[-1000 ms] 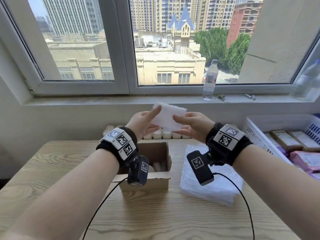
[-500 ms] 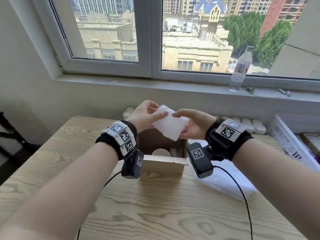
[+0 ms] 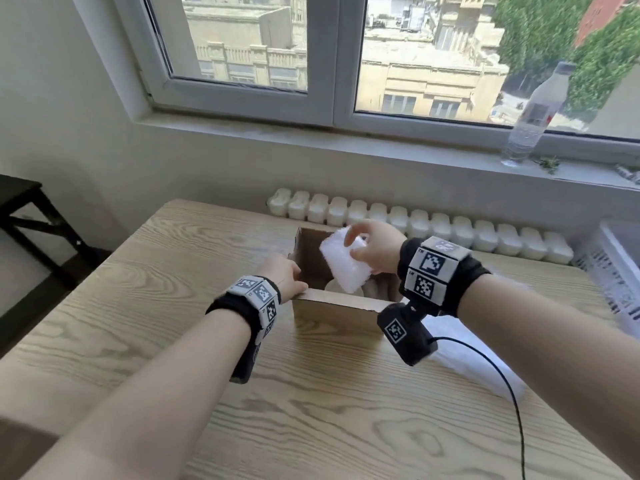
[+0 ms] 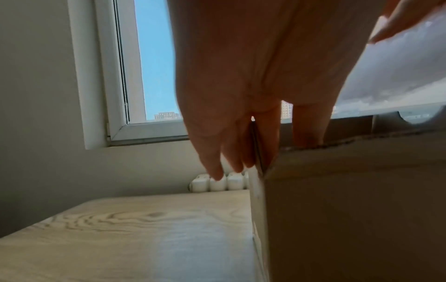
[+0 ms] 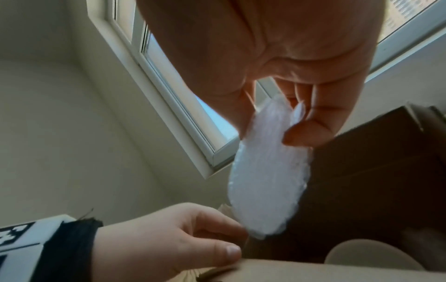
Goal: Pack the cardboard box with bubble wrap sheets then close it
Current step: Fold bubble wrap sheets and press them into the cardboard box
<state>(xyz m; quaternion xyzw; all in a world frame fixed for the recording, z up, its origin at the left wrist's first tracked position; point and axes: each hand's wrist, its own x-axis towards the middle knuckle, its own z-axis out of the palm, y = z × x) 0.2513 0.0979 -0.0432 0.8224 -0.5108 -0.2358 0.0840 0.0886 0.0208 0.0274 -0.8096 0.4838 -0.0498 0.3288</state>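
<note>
An open cardboard box stands on the wooden table. My right hand hovers over its opening and pinches a folded white bubble wrap sheet, which hangs down toward the inside. In the right wrist view the bubble wrap sheet is held between thumb and fingers above the dark box. My left hand grips the box's front left corner. In the left wrist view its fingers lie outside the box wall and the thumb inside. A pale round object lies in the box.
A stack of bubble wrap sheets lies right of the box, under my right wrist. A white basket stands at the far right. Behind the table runs a radiator; a water bottle stands on the windowsill. A black table is at the left.
Both hands held the sheet up before the window. My left hand has let go and taken the box's corner; my right hand has lowered the sheet over the box.
</note>
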